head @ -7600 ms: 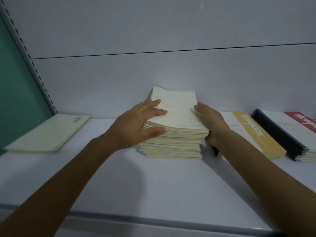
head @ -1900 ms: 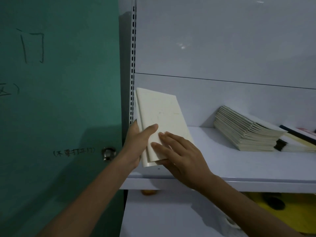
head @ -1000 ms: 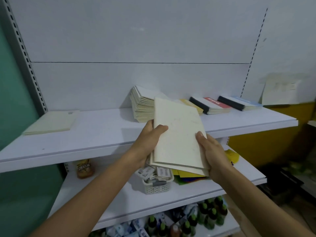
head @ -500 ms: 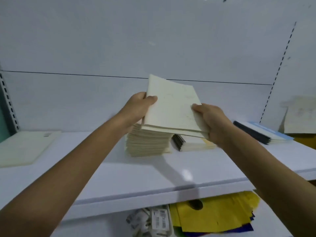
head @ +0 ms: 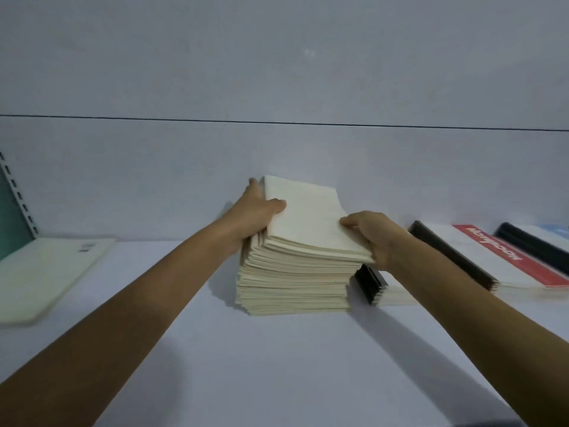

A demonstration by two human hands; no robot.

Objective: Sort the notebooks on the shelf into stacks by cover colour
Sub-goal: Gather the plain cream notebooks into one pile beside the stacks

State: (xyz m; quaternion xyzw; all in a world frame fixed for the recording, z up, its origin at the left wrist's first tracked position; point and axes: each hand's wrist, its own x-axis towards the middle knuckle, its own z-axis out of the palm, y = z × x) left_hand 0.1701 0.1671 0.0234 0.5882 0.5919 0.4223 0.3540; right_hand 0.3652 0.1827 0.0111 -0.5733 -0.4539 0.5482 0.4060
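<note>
The left hand (head: 258, 211) is gripping the far left edge of the cream bundle (head: 308, 220), a few thin notebooks, with its thumb on the top cover. The right hand (head: 372, 235) is pinching the bundle's near right edge. The bundle is lying tilted on top of the tall cream stack (head: 292, 285) in the middle of the shelf (head: 277, 365), with its right corner overhanging toward 3 o'clock.

The soft covers are bowing slightly. They are likely light, floppy and prone to sliding on each other, so gripping opposite edges is looking sensible.

At 3 o'clock a black-spined notebook (head: 369, 285) is lying just beside the stack, with a red-banded notebook (head: 508, 260) beyond it. At 9 o'clock a lone cream notebook (head: 46, 272) is lying well apart. Bare shelf is stretching toward 6 o'clock, and the back wall is closing off 12.
</note>
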